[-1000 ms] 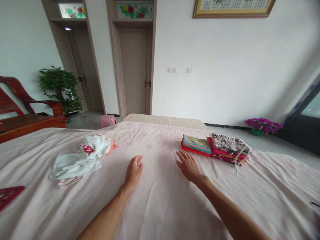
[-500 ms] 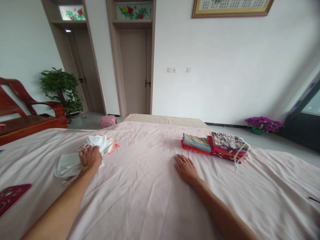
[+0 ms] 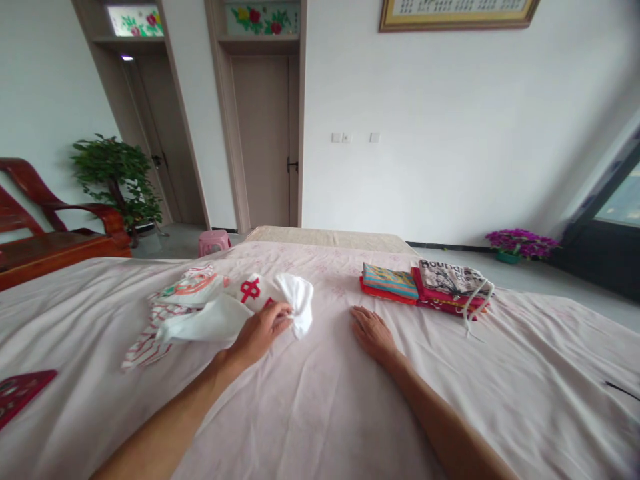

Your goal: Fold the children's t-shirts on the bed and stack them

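We seem to be in a home. Beneath our hands (image 3: 320, 327) spreads a large, pale pink flowered cloth (image 3: 320, 413). Beyond them, to the left, we see a carved wooden seat (image 3: 107, 223) with a curved armrest, a leafy potted plant (image 3: 117, 173) and a pink stool (image 3: 214, 243). Farther ahead are two brown doors, the nearer one (image 3: 263, 140) under a flower-painted panel (image 3: 263, 20). Right of our hands, purple flowers (image 3: 525, 243) stand on the floor, and a framed piece (image 3: 457, 13) hangs high on the white wall (image 3: 425, 87).
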`<state>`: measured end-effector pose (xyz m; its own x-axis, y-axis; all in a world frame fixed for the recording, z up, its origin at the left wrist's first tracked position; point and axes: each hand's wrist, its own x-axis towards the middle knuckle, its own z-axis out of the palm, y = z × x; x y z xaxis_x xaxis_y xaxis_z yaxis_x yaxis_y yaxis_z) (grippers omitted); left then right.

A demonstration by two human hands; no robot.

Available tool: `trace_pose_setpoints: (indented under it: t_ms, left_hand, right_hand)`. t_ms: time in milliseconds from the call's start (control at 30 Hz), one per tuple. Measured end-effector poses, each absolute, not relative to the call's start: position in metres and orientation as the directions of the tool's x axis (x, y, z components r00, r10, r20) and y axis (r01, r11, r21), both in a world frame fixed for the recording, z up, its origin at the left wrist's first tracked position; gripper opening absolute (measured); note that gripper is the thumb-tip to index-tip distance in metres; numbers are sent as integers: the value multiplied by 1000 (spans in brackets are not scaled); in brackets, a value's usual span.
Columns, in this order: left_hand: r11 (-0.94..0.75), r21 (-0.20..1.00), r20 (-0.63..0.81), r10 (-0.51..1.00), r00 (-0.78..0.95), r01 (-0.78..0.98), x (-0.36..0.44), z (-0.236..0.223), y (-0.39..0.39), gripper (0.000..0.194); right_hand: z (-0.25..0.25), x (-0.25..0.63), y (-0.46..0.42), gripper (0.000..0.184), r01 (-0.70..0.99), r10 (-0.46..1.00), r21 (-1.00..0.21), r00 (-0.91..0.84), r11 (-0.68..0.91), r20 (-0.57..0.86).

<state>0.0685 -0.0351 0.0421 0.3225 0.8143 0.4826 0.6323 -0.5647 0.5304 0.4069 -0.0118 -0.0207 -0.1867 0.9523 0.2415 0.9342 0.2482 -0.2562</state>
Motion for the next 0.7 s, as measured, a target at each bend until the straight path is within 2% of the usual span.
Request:
trace_pose_setpoints:
  t_ms: [67, 100, 200, 300, 367, 500, 600, 700]
  left_hand:
    - [-582, 524, 392, 813, 430, 622, 83, 32, -50, 28]
    - [-584, 484, 397, 811, 431, 652, 84, 27, -52, 30]
    - [-509, 270, 503, 799, 331, 818, 66, 16, -43, 26]
    - [-243, 68, 574, 803, 161, 968, 35, 2, -29, 30]
    - [-40, 6, 578, 815, 29, 999, 19, -8, -25, 37]
    - [180, -5, 451, 878, -158, 984, 3, -18, -26, 48]
    - [200, 31, 390, 900, -196, 979, -1, -15, -25, 45]
    - [151, 85, 415, 893, -173, 985, -4, -12, -22, 37]
  right_hand:
    - [-20, 408, -13, 45, 928, 951, -277, -181, 249, 251]
    - [-19, 408, -13, 45, 926, 950, -282, -181, 252, 256]
    - [-16, 406, -15, 43, 925, 946, -284, -174, 253, 274]
    - [-14, 404, -16, 42, 928, 946, -282, -160, 242, 283]
    - [-14, 403, -17, 41, 930, 947, -281, -157, 238, 281]
    - [-13, 401, -19, 40, 925, 939, -277, -176, 261, 294]
    - [-12, 400, -20, 40, 915, 930, -279, -204, 292, 307]
    - [-10, 402, -20, 39, 903, 925, -292, -225, 316, 305]
